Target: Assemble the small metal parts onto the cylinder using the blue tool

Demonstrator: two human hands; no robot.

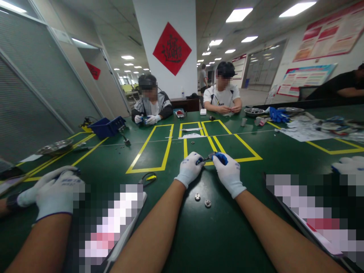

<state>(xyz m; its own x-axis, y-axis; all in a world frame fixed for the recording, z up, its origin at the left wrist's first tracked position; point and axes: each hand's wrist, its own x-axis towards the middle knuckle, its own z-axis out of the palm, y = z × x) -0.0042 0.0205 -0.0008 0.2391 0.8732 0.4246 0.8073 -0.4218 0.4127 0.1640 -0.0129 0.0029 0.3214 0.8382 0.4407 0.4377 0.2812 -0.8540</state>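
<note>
Gripping a slim dark part from opposite ends, the left hand and right hand meet over mid-table, both in white gloves! Fingers are closed firmly around it, the ends vanishing into the gloves, so I can't tell its full shape. Holding it from two sides looks like steadying: one hand to brace, the other to work, though which does which I can't say. And look below, between the forearms: one small disc, another just beside it, lying loose on the green table, probably parked there for a short reach. Ahead, yellow tape boxes off the surface, presumably to mark places. Off left, a co-worker's gloved hand sits well apart.
</note>
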